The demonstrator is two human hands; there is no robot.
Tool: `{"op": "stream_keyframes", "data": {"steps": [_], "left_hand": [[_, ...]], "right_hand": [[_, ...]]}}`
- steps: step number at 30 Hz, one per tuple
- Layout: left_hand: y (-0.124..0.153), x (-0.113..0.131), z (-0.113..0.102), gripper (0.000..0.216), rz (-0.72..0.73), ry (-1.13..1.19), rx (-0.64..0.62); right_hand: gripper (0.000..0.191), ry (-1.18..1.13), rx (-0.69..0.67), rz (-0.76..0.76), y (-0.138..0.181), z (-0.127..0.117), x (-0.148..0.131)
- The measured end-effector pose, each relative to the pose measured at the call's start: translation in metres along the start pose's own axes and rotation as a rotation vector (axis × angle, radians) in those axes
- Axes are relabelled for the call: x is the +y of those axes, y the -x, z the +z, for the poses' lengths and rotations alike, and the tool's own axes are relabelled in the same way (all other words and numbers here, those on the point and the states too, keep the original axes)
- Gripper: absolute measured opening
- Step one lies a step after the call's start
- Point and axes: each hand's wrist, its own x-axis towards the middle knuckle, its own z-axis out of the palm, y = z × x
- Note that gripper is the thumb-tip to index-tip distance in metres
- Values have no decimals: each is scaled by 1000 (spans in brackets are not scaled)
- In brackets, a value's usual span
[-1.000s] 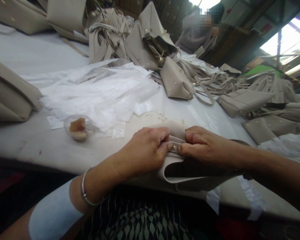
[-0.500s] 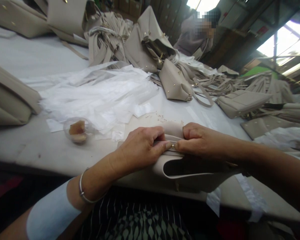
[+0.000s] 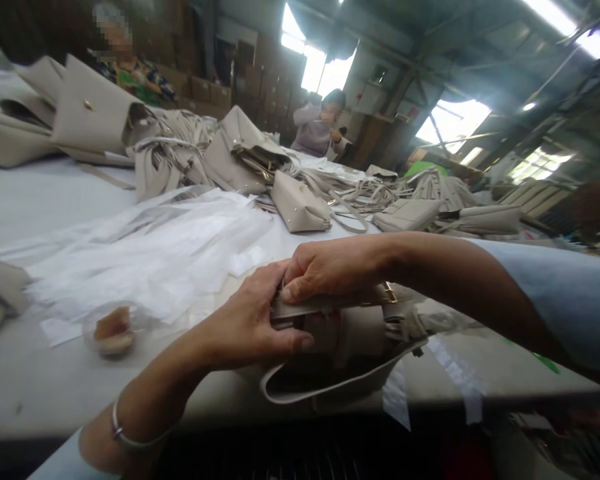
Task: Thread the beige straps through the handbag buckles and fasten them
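Observation:
A beige handbag (image 3: 360, 340) lies on its side at the near edge of the white table (image 3: 40, 200), its open mouth facing me. My left hand (image 3: 250, 327) grips the bag's left end, thumb pressed across its side. My right hand (image 3: 330, 270) reaches over from the right and pinches the folded top flap against the left hand's fingers. A gold buckle (image 3: 390, 292) shows on the bag beside my right wrist. Both hands are closed on the bag.
White tissue sheets (image 3: 150, 257) spread over the table's middle. A small clear cup with a tan lump (image 3: 111, 330) stands at the near left. More beige bags (image 3: 300, 207) and loose straps (image 3: 165, 163) pile at the back. Two other people (image 3: 320, 127) work at the far side.
The camera tilted up, showing more of the hall. My hands lifted and turned the bag; the right hand now lies over the top flap instead of beside the left.

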Motion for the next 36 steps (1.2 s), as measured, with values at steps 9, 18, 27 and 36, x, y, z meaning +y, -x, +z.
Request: {"op": "stream_keyframes", "data": {"steps": [9,18,27,36], "left_hand": [[-15,0,11,15,-14,-23,306],[-22,6,10,10,-92,127,329],[-15,39,-10,63,4,137,64],[-36,108,-41,68,224,121,-15]], "right_hand": [[24,269,275,-83,53,-24,-20],[27,-171,100,79,145,-20,53],[29,-416,493,-377,146,3,51],[40,-292,483,-398,136,1,47]]}}
